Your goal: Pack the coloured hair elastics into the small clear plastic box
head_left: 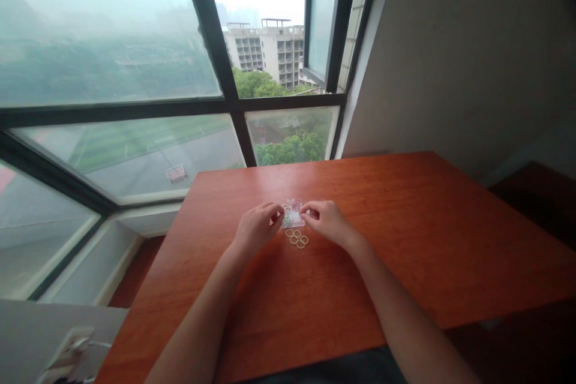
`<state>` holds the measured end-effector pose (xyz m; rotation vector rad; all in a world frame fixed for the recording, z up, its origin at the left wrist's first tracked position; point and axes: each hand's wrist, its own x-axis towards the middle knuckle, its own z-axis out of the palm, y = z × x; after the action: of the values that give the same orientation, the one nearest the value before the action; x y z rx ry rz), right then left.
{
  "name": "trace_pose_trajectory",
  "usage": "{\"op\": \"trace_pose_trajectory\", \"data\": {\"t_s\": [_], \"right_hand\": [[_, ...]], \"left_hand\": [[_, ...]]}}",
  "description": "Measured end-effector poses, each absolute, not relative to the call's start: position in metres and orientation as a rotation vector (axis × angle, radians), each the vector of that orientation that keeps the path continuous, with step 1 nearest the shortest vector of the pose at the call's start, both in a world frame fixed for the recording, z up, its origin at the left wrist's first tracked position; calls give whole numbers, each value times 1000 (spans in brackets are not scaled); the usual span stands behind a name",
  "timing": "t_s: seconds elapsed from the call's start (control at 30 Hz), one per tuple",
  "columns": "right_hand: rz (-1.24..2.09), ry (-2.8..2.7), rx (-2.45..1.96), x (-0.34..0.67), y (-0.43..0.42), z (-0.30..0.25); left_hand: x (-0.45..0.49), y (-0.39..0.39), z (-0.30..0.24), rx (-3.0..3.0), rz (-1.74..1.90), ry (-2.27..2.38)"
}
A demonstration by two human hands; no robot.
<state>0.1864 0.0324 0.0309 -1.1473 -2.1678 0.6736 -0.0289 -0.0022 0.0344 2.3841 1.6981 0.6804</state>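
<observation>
A small clear plastic box [296,219] with compartments lies on the table between my two hands. Greenish, pinkish and pale small pieces show inside it, too small to name surely. My left hand [260,226] is closed, its thumb and fingers pinched at the box's left edge. On the opposite side my right hand [328,221] is also closed, fingertips together at the right edge. Just in front of the box, several cream-coloured rings [297,239] lie in a loose cluster on the wood, touched by neither hand.
The reddish-brown wooden table [432,240] extends far to the right. Beyond its back edge stands a dark-framed window [234,105] with one pane open. A grey wall [441,60] rises at the right. A socket with a plugged cable [78,345] is at lower left.
</observation>
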Motion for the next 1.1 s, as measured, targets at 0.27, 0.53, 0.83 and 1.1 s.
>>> {"op": "trace_pose_trajectory", "data": {"t_s": [0.27, 0.53, 0.83, 1.1], "right_hand": [[774, -2547, -1068, 187, 19, 34], [698, -2700, -1132, 182, 17, 31], [795, -2608, -1066, 183, 13, 38], [637, -2146, -1127, 184, 27, 34]], "left_hand": [[-33, -1, 36, 2364, 650, 1715], [-28, -5, 43, 2377, 596, 1633], [-27, -7, 47, 2397, 538, 1615], [-25, -12, 52, 2428, 519, 1545]]}}
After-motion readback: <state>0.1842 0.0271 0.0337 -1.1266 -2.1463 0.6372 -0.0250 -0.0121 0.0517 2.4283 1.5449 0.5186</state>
